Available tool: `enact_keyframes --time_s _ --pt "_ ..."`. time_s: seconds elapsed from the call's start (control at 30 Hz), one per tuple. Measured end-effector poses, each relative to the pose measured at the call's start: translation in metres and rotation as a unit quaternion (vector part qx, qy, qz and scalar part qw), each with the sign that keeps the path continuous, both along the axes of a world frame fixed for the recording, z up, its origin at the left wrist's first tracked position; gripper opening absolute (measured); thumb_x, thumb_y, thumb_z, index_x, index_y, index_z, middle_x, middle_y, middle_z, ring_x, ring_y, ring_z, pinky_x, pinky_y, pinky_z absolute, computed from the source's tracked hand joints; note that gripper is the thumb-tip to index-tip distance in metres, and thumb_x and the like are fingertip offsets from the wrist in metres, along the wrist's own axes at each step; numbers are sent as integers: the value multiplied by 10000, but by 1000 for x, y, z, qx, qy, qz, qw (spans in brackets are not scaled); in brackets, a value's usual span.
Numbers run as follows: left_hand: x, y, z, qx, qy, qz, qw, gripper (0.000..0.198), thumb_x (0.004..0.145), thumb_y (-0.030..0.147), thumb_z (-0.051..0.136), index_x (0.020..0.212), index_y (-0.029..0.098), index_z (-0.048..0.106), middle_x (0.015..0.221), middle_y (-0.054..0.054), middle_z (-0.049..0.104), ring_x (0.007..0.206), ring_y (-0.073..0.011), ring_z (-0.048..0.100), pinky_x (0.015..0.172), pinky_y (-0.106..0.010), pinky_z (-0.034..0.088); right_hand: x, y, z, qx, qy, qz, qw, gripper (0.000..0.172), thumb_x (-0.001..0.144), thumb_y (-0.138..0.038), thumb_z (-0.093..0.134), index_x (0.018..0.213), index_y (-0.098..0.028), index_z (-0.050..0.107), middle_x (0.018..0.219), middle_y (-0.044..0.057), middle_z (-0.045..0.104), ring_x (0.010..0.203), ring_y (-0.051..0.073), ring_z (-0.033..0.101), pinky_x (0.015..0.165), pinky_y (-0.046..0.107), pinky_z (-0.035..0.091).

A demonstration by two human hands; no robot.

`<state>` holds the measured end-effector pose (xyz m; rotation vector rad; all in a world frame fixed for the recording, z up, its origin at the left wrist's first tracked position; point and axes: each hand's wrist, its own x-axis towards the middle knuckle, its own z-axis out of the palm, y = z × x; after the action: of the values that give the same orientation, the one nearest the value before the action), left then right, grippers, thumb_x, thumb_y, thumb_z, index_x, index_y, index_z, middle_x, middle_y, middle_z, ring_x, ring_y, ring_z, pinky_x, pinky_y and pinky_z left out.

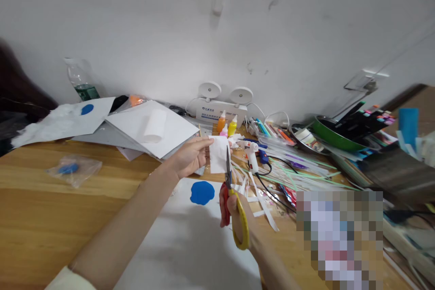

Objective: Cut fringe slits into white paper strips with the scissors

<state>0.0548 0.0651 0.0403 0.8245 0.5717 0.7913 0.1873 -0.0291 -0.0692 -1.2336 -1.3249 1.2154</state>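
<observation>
My left hand (pixel 193 157) pinches a small white piece of paper (pixel 217 156) by its left edge, holding it above the table. In my right hand (pixel 238 217) is a pair of scissors (pixel 242 231) with one yellow and one red handle loop. The blades point up and away from me, along the right edge of the paper. Whether they are cutting into it I cannot tell. Under my hands lies a large white sheet (pixel 190 244) with a flat blue patch (pixel 202 192) on it.
Thin white strips (pixel 263 204) lie right of the sheet, near a white glue gun (pixel 251 152). Small paint bottles (pixel 232 125) stand behind the paper. A stack of white sheets (pixel 136 122) bears a white roll (pixel 155 125). A green pan (pixel 335 136) holds pens at the right.
</observation>
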Motion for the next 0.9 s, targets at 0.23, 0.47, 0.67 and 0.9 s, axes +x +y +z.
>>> enact_keyframes --time_s 0.23,0.47,0.67,0.9 --pt "1 -1 2 -4 9 15 1000 280 822 105 408 1020 43 595 842 -148 685 791 -185 641 732 -281 487 -3 -3 11 -2 11 -13 1000 655 581 -839 289 606 -195 402 350 -72 373 248 67 370 255 167 236" --pt "1 -1 1 1 1 8 1000 286 832 136 410 1029 52 599 846 -143 688 806 -185 641 765 -288 477 -4 -9 31 -45 -10 -15 999 615 604 -817 308 559 -208 384 331 -72 320 260 69 338 263 183 241" --pt "1 0 1 4 -13 -8 1000 314 838 132 375 1045 38 591 863 -155 685 866 -201 629 801 -305 462 -4 -10 35 -57 -19 -18 998 618 590 -823 324 526 -212 390 318 -65 315 252 70 328 249 187 219" --pt "1 1 -1 7 -22 -20 1000 330 840 152 362 1053 41 589 871 -159 684 898 -213 621 814 -317 454 -6 -9 24 -55 0 -30 998 609 585 -823 339 561 -216 383 315 -88 277 225 58 285 226 181 180"
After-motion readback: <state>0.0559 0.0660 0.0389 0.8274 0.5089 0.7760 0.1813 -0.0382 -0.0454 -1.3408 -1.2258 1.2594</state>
